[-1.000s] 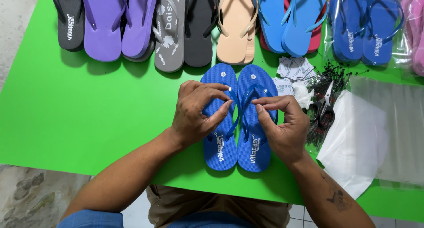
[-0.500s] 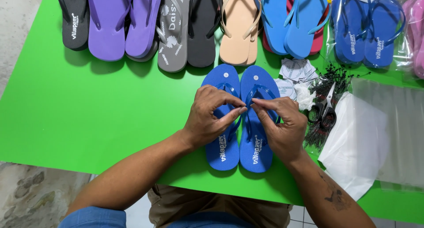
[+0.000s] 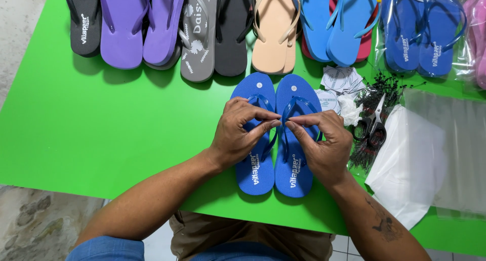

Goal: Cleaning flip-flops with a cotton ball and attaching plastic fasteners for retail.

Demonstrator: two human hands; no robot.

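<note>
On the green table (image 3: 116, 134), head view: a pair of blue flip-flops (image 3: 276, 165) lies side by side, soles down, straps up, just in front of my body. Long axis runs away from me; heels near the table's near edge, toes pointing toward the far row of sandals. The two touch along their inner edges. Both soles are plain royal blue with white lettering on the heel, and a small pale plug shows at each toe.

My left hand (image 3: 238, 137) lies over the left sandal, fingers curled, thumb and forefinger pinched together at the gap between the two straps. My right hand (image 3: 324, 144) lies over the right sandal, likewise curled, its thumb and forefinger meeting the left hand's fingertips. Whatever is pinched between them is too small to make out; each hand touches the inner strap of its sandal.

Far row, left to right: black sandal (image 3: 83, 23), purple pair (image 3: 142, 26), grey sandal (image 3: 198, 36), another black one, peach sandal (image 3: 273, 31), light blue pair (image 3: 334, 23), bagged blue pair (image 3: 422, 31). Right of my hands: round paper tags (image 3: 341, 81), black-handled scissors (image 3: 373, 123) on a heap of thin black ties, clear plastic bags (image 3: 435, 155).
</note>
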